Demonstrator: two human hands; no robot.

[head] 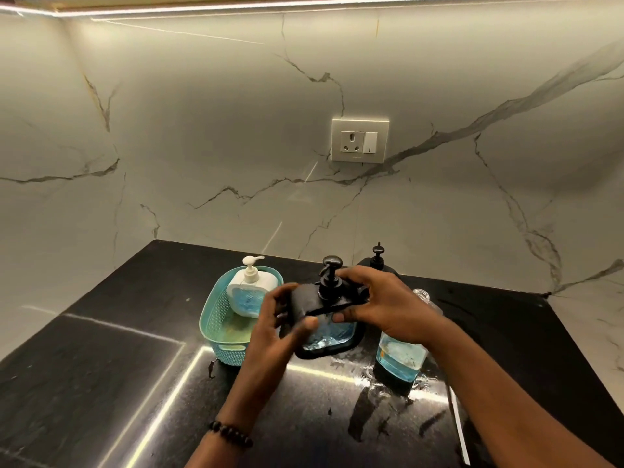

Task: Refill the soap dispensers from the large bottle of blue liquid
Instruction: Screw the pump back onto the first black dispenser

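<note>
you have the black dispenser point(329, 319) lifted just above the bench point(135, 383), both hands curled round it: your left hand point(270, 329) grips its left shoulder, your right hand point(378, 305) wraps the top by the black pump point(329, 276). blue liquid shows through its window, so this looks like seating or tightening the pump after filling. the large bottle point(400, 359) stands uncapped on the bench under your right wrist, blue low inside. the white dispenser point(251, 290) sits in the teal basket point(216, 329). next, set this one down clear of the wet patches.
</note>
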